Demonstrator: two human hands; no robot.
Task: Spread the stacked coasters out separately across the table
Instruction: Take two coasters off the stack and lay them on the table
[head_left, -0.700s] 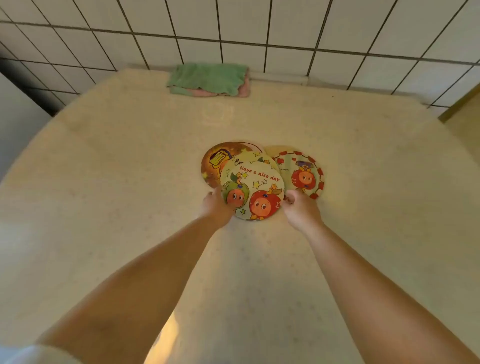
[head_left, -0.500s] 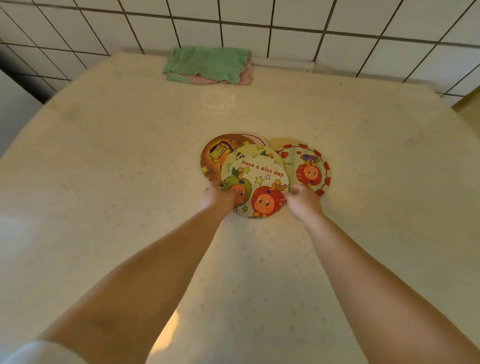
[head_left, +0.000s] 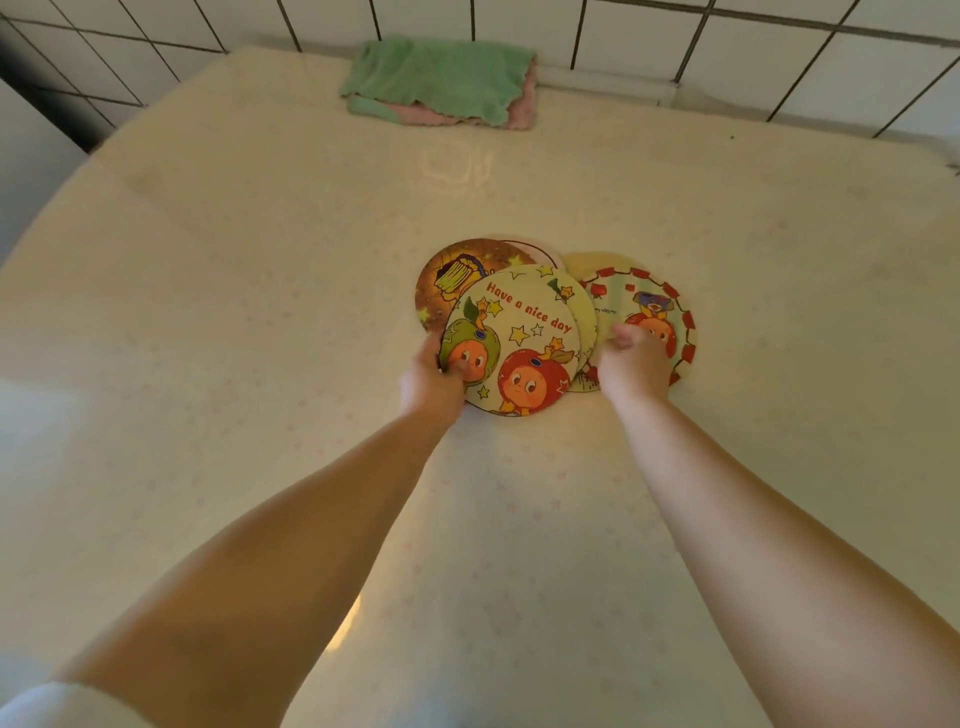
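Your left hand (head_left: 434, 382): fingers pinched on the round cream "Have a nice day" card coaster (head_left: 519, 338), topmost of the overlapping pile
Your right hand (head_left: 635, 366): loosely curled, resting on the round red-bordered coaster (head_left: 670, 306) just right of it; grip unclear

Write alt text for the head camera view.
Two bare hands work a fanned, overlapping pile of round cartoon coasters on a cream table: the left hand pinches the top "Have a nice day" coaster, the right hand rests on a red-bordered coaster. A folded green cloth lies by the tiled wall.

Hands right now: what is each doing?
Left hand: closed on the edge of the round "Have a nice day" coaster.
Right hand: on the round red-bordered coaster; grip cannot be told.
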